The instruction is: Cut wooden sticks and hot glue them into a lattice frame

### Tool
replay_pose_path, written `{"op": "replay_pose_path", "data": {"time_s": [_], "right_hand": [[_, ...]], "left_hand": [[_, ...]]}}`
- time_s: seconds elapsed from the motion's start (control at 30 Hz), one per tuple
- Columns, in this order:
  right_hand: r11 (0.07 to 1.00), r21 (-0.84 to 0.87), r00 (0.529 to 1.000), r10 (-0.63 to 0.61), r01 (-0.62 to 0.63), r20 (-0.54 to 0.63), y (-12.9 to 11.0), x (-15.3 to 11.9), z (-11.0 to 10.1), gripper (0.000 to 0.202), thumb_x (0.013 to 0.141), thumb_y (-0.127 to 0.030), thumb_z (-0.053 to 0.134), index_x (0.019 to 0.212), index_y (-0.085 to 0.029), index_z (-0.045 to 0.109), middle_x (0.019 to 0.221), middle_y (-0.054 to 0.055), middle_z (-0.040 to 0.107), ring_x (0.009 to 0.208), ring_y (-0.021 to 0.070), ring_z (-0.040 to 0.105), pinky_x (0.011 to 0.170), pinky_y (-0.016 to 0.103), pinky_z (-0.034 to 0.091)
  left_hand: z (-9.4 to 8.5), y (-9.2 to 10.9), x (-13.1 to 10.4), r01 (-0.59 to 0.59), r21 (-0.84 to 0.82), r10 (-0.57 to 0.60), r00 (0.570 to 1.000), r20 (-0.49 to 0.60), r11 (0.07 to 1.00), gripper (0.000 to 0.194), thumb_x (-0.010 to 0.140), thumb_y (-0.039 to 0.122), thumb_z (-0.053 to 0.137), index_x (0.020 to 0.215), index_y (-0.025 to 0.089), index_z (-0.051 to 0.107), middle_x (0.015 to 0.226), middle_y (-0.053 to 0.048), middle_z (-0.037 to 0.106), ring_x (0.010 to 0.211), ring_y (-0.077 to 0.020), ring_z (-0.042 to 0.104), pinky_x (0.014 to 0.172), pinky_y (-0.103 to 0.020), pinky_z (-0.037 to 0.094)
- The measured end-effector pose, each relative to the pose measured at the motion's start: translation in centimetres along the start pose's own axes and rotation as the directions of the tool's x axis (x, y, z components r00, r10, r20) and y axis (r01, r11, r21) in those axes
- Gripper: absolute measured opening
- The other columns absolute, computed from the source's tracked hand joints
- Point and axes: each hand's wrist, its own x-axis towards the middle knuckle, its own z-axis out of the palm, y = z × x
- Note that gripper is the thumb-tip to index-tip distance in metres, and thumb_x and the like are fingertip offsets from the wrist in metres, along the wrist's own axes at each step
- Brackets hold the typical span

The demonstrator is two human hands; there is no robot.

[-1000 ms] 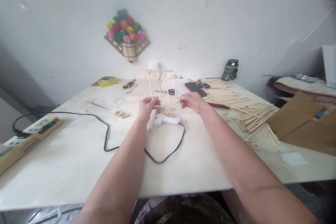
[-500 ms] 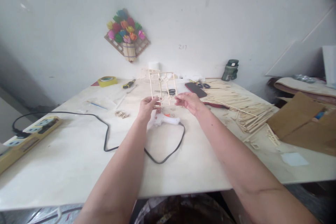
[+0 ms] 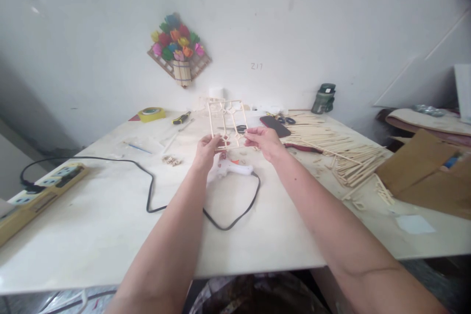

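A rectangular frame of thin pale sticks (image 3: 232, 117), with small diamond shapes inside, is held up above the table's middle. My left hand (image 3: 207, 151) pinches its lower left corner between thumb and fingers. At its lower right side, my right hand (image 3: 264, 141) grips the edge the same way. Just below the hands lies a white glue gun (image 3: 235, 169) with an orange trigger, its nozzle end partly hidden by my left hand. Behind the frame, black-handled scissors (image 3: 241, 128) rest on the table.
A black cord (image 3: 150, 186) loops to a power strip (image 3: 47, 194) at left. Loose sticks (image 3: 342, 147), red-handled pliers (image 3: 303, 147), a dark phone (image 3: 275, 126) and a cardboard box (image 3: 423, 171) lie right. Yellow tape (image 3: 151, 114) and a cutter (image 3: 181, 118) sit back left.
The stick frame has tilted slightly, and its lower edge now shows more fully between my hands. Both hands keep their hold in nearly the same place.
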Motion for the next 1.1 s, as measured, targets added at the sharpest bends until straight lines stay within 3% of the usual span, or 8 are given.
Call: {"op": "replay_pose_path", "data": {"time_s": [0.3, 0.53, 0.83, 1.1], "right_hand": [[0.985, -0.137, 0.992, -0.111, 0.103, -0.053, -0.2, 0.2, 0.5, 0.021, 0.053, -0.024, 0.071, 0.069, -0.014, 0.064, 0.066, -0.001, 0.062, 0.054, 0.007, 0.053, 0.045, 0.019, 0.047], [0.935, -0.324, 0.987, -0.161, 0.145, -0.023, -0.9, 1.1, 1.1, 0.014, 0.056, -0.021, 0.067, 0.067, -0.013, 0.068, 0.072, 0.003, 0.067, 0.047, 0.0062, 0.05, 0.042, 0.02, 0.043], [0.798, -0.575, 0.981, -0.183, 0.181, 0.055, -2.2, 2.0, 1.7, 0.017, 0.058, -0.023, 0.066, 0.07, -0.011, 0.07, 0.057, 0.001, 0.063, 0.043, 0.0075, 0.047, 0.043, 0.021, 0.04], [0.621, -0.75, 0.969, -0.222, 0.226, 0.108, -1.8, 3.4, 1.6, 0.02, 0.057, -0.034, 0.069, 0.068, -0.017, 0.07, 0.06, 0.001, 0.063, 0.056, 0.0124, 0.054, 0.052, 0.024, 0.04]], "left_hand": [[0.0, -0.4, 0.1, -0.007, -0.008, 0.007, 1.0, 0.015, 1.0, 0.03, 0.06, 0.039, 0.068, 0.069, 0.014, 0.056, 0.065, -0.003, 0.062, 0.067, -0.0198, 0.065, 0.051, -0.025, 0.048], [0.2, -0.4, 0.1, -0.013, -0.024, 0.013, 1.0, -0.005, 1.0, 0.03, 0.06, 0.039, 0.069, 0.069, 0.013, 0.055, 0.065, -0.003, 0.062, 0.066, -0.019, 0.065, 0.051, -0.024, 0.047], [0.2, -0.5, 0.0, -0.027, -0.005, 0.027, 1.0, -0.007, 1.0, 0.03, 0.062, 0.04, 0.067, 0.071, 0.014, 0.054, 0.068, -0.002, 0.062, 0.067, -0.0173, 0.064, 0.051, -0.022, 0.048], [0.2, -0.6, 0.1, -0.034, -0.002, 0.034, 0.999, -0.012, 0.999, 0.029, 0.063, 0.039, 0.066, 0.071, 0.014, 0.055, 0.068, -0.002, 0.061, 0.065, -0.015, 0.062, 0.049, -0.021, 0.047]]}}
